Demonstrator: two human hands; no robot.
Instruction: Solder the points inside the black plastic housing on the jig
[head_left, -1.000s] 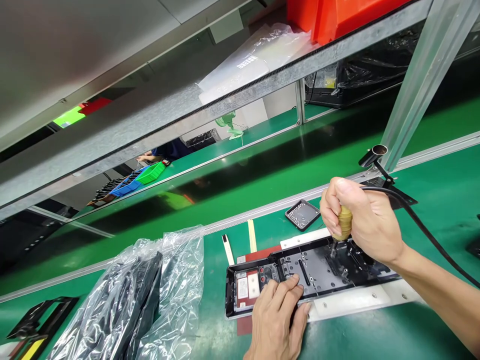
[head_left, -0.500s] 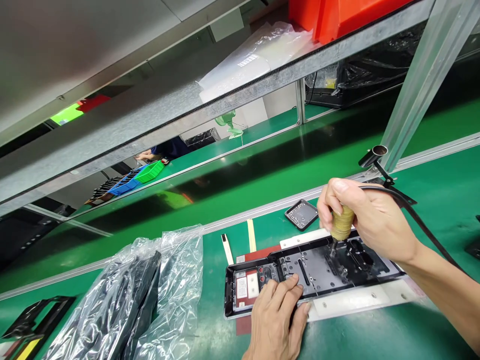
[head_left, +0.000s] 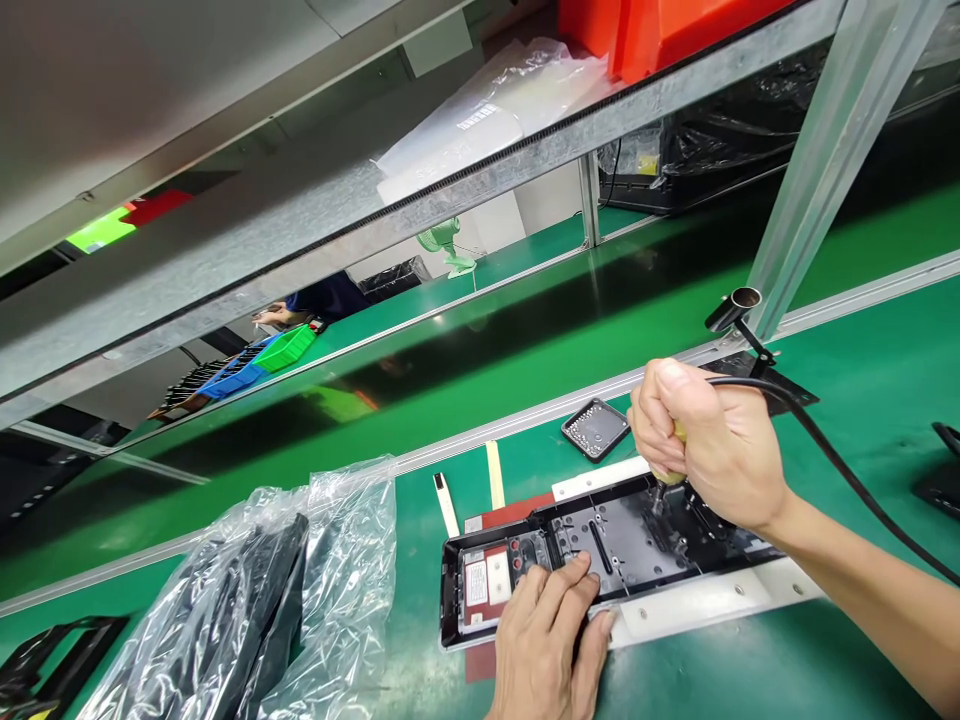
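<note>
Right-hand grip (head_left: 709, 440): wrapped round screwdriver (head_left: 670, 478), above black case (head_left: 637, 535). Left-hand grip (head_left: 546, 630): loosely spread, case's 7 o'clock. Screw tray (head_left: 609, 432): 12 o'clock.

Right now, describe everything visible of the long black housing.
The long black housing looks like molded plastic: a shallow shell, open side up, with raised walls, slots and holes. It lies partly between white strips, right end partly hidden. The left hand rests on its near side; the right hand holds a yellow-handled tool, tip at its floor, contact unclear.
</note>
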